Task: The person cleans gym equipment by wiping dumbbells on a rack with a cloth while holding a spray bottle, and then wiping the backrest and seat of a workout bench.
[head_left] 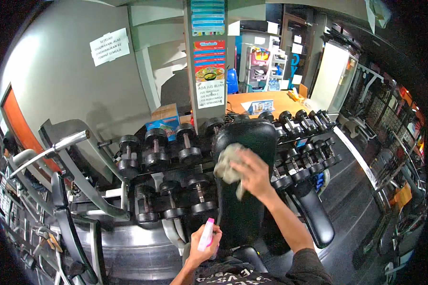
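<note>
A crumpled grey-beige cloth (229, 166) lies under my right hand (253, 175), pressed against the upper part of a black padded bench backrest (245, 135). My fingers are bent over the cloth, and one end of it hangs down. Lower and to the left, my left hand (200, 247) is closed around a spray bottle with a pink and white top (206, 233); most of the bottle is hidden by the hand. The bottle is to the left of the backrest's lower part, in front of the dumbbells.
Dumbbells (187, 142) fill a two-level rack behind the backrest, on both sides. Another black bench (316, 216) stands at the right. A metal-framed machine (76, 180) is at the left. Farther back are a wooden desk (240, 100) and a pillar with posters (209, 57).
</note>
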A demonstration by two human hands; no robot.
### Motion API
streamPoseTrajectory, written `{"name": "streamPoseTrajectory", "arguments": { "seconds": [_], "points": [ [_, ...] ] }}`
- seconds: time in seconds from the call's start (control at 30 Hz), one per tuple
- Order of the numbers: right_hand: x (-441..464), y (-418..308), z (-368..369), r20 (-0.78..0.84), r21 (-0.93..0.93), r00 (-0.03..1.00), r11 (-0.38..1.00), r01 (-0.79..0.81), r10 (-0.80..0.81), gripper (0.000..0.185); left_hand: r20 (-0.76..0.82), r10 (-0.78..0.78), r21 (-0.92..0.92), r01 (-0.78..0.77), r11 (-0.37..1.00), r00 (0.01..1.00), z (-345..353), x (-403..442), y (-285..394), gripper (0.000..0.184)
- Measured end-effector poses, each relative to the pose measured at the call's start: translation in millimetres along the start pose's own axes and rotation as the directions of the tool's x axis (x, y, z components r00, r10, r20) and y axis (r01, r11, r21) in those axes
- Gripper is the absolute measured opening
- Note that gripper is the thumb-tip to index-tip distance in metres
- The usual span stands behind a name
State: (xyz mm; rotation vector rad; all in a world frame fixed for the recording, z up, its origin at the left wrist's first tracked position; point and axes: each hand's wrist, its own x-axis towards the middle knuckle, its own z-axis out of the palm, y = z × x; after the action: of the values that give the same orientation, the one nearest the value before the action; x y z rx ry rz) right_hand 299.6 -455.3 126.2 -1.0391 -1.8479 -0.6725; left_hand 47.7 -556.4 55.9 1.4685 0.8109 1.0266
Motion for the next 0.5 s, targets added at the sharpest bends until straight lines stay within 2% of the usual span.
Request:
{"name": "streamPoseTrajectory", "arguments": {
  "seconds": [0.03,0.07,0.13,0.2,0.27,0.33,0.47,0.5],
  "points": [
    [21,6,-5,-0.098,0.019,0.993,0.998,-0.059,0.061,0.040,0.002,-0.007,-0.033,0.007,0.999,1.000,1,1,-3,0.007],
    [36,11,-6,-0.117,-0.080,0.983,0.986,-0.149,0.140,0.041,0.010,-0.007,-0.034,0.008,0.999,1.000,2,2,-4,0.007],
    [50,21,5,-0.059,-0.074,0.957,0.955,-0.288,0.284,0.042,0.050,-0.003,-0.047,0.005,0.999,0.999,3,3,-4,0.010],
    [31,27,27,-0.070,-0.256,0.977,0.942,-0.214,0.203,0.043,0.064,0.007,-0.040,-0.004,0.999,0.998,5,5,-2,0.010],
    [12,12,29,-0.095,-0.223,0.969,0.944,-0.245,0.229,0.041,0.076,0.018,-0.031,-0.015,0.999,0.997,5,7,3,0.009],
    [-23,4,36,-0.053,-0.199,0.949,0.928,-0.316,0.312,0.040,0.059,0.072,0.060,-0.075,0.995,0.996,5,8,9,0.007],
    [-84,-27,32,0.038,-0.140,0.907,0.901,-0.411,0.420,0.041,0.059,0.043,0.002,-0.043,0.999,0.997,2,7,2,0.007],
    [-92,-35,27,0.070,-0.065,0.865,0.868,-0.493,0.497,0.041,0.059,0.050,0.021,-0.051,0.998,0.997,1,7,2,0.007]
  ]
}}
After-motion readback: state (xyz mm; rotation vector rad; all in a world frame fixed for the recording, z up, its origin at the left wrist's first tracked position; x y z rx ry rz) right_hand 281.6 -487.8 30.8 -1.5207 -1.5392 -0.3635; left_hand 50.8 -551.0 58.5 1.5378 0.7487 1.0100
